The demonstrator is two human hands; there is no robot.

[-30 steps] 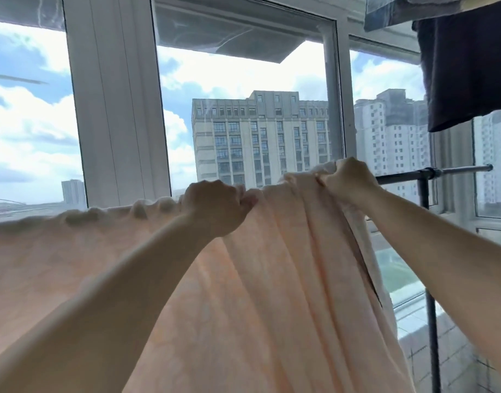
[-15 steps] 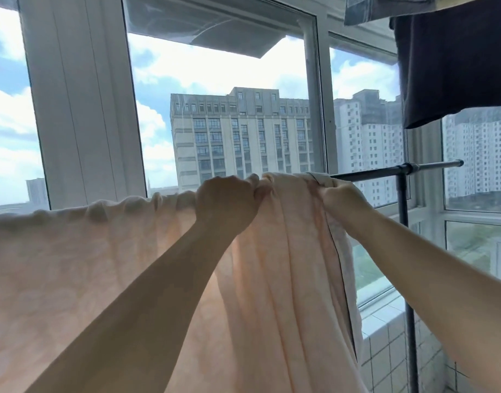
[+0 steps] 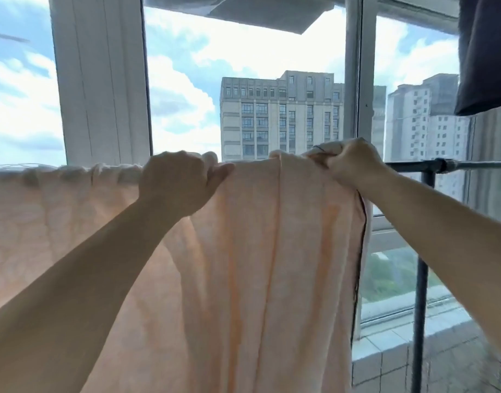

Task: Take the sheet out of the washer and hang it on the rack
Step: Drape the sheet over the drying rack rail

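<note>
Glazed balcony, high-rise blocks and cloudy sky beyond the window frame point(image 3: 102, 80); dark garment point(image 3: 487, 52) hangs at 1 o'clock. Peach sheet point(image 3: 257, 265) is draped over the black rack rail point(image 3: 408, 165), bunched along the top toward 9 o'clock, long folds falling past 6 o'clock. Left hand point(image 3: 178, 180) is fisted on the top fold at centre; right hand point(image 3: 354, 163) pinches the dark-piped corner at 2 o'clock. Judgement: cloth soft, limp, probably damp and heavy, likely to slide. Best held at the top edge, spreading sideways along the rail.
</note>
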